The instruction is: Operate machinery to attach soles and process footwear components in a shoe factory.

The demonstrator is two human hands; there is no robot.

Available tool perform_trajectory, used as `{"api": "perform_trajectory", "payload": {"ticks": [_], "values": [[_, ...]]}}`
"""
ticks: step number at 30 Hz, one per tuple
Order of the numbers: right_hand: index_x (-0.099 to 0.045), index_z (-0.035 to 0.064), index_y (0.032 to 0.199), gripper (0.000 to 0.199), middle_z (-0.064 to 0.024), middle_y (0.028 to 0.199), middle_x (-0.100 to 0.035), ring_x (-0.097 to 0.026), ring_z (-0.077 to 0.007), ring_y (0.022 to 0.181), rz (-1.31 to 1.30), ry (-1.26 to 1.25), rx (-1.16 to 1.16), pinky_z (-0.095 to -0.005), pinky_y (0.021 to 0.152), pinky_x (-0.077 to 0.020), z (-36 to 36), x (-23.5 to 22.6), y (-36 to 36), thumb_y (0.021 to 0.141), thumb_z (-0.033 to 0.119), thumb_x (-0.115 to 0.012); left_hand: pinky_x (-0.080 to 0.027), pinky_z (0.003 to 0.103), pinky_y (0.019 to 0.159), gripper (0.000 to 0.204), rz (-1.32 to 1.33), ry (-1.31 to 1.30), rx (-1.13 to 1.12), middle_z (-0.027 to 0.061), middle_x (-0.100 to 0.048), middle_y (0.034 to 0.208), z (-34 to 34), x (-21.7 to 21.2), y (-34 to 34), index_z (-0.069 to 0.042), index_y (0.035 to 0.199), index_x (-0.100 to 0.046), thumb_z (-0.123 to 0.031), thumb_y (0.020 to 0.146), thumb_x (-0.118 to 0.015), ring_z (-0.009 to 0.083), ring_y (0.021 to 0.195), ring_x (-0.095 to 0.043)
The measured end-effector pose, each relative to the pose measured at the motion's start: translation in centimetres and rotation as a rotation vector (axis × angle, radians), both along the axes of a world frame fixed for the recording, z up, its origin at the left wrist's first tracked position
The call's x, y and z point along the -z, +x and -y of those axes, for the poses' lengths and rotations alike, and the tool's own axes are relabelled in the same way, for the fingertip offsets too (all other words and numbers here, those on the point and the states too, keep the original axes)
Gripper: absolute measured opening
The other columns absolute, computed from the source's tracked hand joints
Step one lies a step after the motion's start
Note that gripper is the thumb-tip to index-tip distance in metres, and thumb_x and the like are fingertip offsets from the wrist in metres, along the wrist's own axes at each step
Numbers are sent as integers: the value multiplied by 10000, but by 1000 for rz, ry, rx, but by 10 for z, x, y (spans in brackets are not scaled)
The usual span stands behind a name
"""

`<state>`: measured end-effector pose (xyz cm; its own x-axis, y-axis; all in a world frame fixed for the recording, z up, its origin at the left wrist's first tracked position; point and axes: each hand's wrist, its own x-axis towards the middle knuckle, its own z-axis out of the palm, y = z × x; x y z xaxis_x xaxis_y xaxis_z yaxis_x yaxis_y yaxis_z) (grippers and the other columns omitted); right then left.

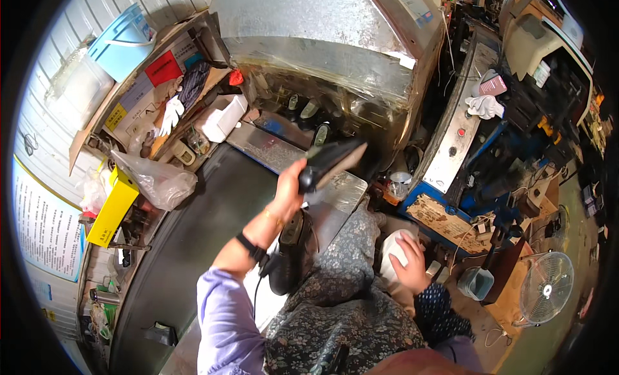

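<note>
Raised in front of me, my left hand (290,185) is closed on a black shoe (330,165), its paler sole side turned to the right. A second black shoe (289,252) lies beside my lap, just below my left wrist. My right hand (410,262) rests with fingers spread on a pale cloth-like thing (391,249) at the right of my lap. What that pale thing is, I cannot fully make out. A dark flowered apron (348,304) covers my lap.
A dark conveyor belt (200,214) runs along my left. Ahead, several shoes (308,110) sit under a metal hood (303,33). Shelves at left hold a blue bucket (124,43) and a yellow box (113,207). A control panel (456,133) and a fan (547,289) stand at right.
</note>
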<state>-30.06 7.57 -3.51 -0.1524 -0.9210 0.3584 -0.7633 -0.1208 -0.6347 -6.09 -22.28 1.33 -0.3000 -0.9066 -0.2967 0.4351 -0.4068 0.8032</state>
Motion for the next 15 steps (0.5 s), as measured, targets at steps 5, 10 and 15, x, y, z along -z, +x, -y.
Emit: {"api": "perform_trajectory", "payload": {"ticks": [5,10,15], "values": [[-651,0,1130,325,-203,1225,-630,-607,-364,1108,137,102,211,-414,977,-481,-35,46,8,813,39,-711,-517,330,743,357,74,24,-133,98,-689,939,129,47,-82,28,1042,-655,-269,852,-713,181,805,-642],[-676,6,1035,232,-164,1106,-678,-628,-335,1009,202,160,247,-401,892,-504,-29,60,9,804,3,-695,-500,376,921,576,895,-644,-60,202,-683,1129,183,115,-146,12,1266,-582,-266,791,-753,340,1051,-656],[-686,19,993,221,-123,1075,-688,-611,-319,896,99,166,212,-399,806,-503,-5,58,5,773,-6,-695,-474,422,999,597,1226,-707,242,216,-645,1222,172,122,-129,-23,1314,-570,-262,789,-724,392,1142,-600]]}}
